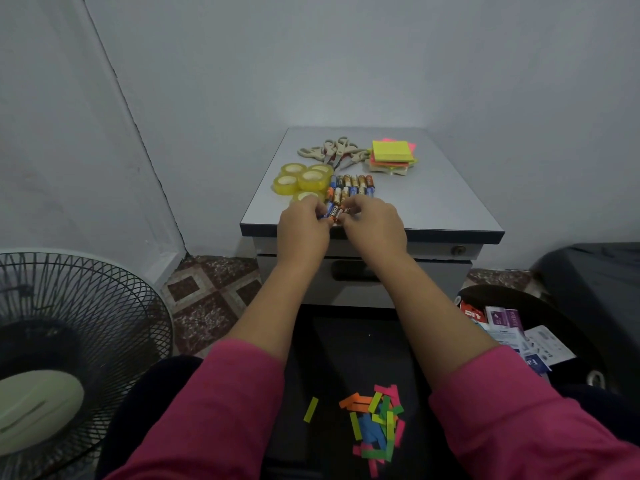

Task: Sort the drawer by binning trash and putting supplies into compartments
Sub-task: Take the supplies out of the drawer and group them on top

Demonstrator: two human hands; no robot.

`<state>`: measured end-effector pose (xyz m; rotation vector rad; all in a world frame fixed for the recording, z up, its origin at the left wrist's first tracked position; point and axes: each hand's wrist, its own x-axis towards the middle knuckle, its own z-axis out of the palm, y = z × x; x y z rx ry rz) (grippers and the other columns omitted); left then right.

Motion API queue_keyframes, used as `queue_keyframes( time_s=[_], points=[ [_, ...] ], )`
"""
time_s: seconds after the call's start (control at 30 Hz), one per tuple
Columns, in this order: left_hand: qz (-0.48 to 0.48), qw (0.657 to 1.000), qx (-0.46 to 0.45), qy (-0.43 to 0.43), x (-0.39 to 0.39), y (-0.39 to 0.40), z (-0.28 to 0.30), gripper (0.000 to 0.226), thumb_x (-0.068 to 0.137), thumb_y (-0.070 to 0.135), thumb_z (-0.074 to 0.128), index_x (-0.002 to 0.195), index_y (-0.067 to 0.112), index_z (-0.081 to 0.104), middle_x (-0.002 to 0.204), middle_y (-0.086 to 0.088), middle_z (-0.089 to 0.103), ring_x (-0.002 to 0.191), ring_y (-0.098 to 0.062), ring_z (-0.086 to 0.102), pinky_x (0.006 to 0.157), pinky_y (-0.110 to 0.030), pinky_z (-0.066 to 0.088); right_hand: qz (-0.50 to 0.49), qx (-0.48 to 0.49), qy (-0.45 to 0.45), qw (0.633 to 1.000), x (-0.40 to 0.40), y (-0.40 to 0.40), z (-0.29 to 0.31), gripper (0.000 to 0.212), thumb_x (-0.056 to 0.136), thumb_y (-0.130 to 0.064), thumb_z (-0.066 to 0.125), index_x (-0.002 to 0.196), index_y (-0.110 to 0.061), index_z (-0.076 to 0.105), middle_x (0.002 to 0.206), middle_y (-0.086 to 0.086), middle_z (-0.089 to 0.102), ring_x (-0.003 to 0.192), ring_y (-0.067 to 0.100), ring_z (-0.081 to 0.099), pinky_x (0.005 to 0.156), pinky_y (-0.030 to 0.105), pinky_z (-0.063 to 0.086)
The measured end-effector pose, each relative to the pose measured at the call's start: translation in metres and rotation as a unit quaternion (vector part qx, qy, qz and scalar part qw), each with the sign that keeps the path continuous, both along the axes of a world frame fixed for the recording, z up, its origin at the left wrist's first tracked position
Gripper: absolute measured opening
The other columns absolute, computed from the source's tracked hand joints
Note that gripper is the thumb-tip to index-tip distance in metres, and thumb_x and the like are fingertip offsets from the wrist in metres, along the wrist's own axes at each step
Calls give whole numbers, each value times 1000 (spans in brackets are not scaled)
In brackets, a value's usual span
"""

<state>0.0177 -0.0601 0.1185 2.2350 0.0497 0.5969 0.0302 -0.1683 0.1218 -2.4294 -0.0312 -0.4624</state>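
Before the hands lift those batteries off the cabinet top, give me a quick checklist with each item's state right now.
1. Both hands on the batteries: ok; left hand and right hand pinch the nearest ones.
2. Every battery gathered: not ok; more batteries lie behind the hands.
3. Tape rolls out of the way: cannot tell; one sits right at the left fingertips.
4. Scissors and sticky notes apart: ok.
5. Drawer open for sorting: not ok; it looks shut.

Orange-and-blue batteries (351,188) lie in rows beside yellow tape rolls (303,180) on the cabinet top (433,202).
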Motion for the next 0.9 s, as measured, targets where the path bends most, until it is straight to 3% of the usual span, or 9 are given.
queue_keyframes(
  time_s=[0.2, 0.37, 0.5, 0.6, 0.73, 0.83, 0.9],
  points=[
    [1, 1000, -8, -5, 1, 0, -2, 6, 83, 12, 68, 85, 11, 63, 88, -4, 65, 77, -15, 56, 64, -23, 38, 5, 3, -6, 1000, 1, -1, -2, 24, 86, -32, 58, 108, -27, 67, 106, 2, 66, 99, 23, 59, 80, 42, 53],
    [2, 1000, 1, -12, 2, 0, -4, 9, 84, 11, 69, 87, 13, 60, 92, -3, 64, 79, -12, 54, 55, -12, 31, 8, 7, -9, 1000, 2, -2, -3, 26, 87, -27, 58, 111, -25, 67, 109, 2, 65, 102, 23, 58, 82, 41, 52],
    [0, 999, -14, -44, -4, 1, -11, 18, 85, 11, 67, 101, 13, 59, 106, -2, 55, 87, -12, 53, 66, -15, 37, 28, 60, -70, 995, -13, -8, -8, 23, 92, -21, 56, 112, -18, 67, 110, 0, 61, 99, 17, 57, 79, 33, 49],
    [21, 995, -31, -92, -19, 0, -25, 17, 88, 8, 63, 104, 11, 58, 107, 0, 49, 82, -11, 53, 62, -6, 36, 42, 91, -115, 988, -31, -14, -23, 20, 93, -16, 54, 108, -16, 68, 104, -3, 62, 94, 10, 57, 81, 25, 49],
    [35, 996, -30, -74, -38, -2, -67, 7, 90, 6, 58, 96, 10, 58, 100, 1, 47, 80, -9, 50, 62, -9, 35, 40, 125, -29, 991, -55, -27, -59, 19, 94, -15, 55, 108, -19, 68, 103, -5, 61, 91, 4, 56, 75, 13, 44],
    [34, 998, 18, 49, -46, 1, -110, 8, 93, 8, 54, 100, 10, 59, 100, -3, 51, 84, -11, 49, 68, -20, 37, 23, 126, 105, 986, -71, -36, -100, 17, 95, -20, 55, 106, -18, 67, 101, -1, 64, 86, 8, 58, 72, 19, 46],
    [7, 985, 70, 154, -47, 5, -141, 12, 91, 7, 54, 102, 7, 60, 106, -10, 55, 92, -21, 55, 75, -29, 43, 3, 104, 186, 977, -84, -42, -124, 17, 94, -18, 55, 106, -16, 68, 101, 4, 67, 86, 13, 60, 73, 25, 47]
  ],
)
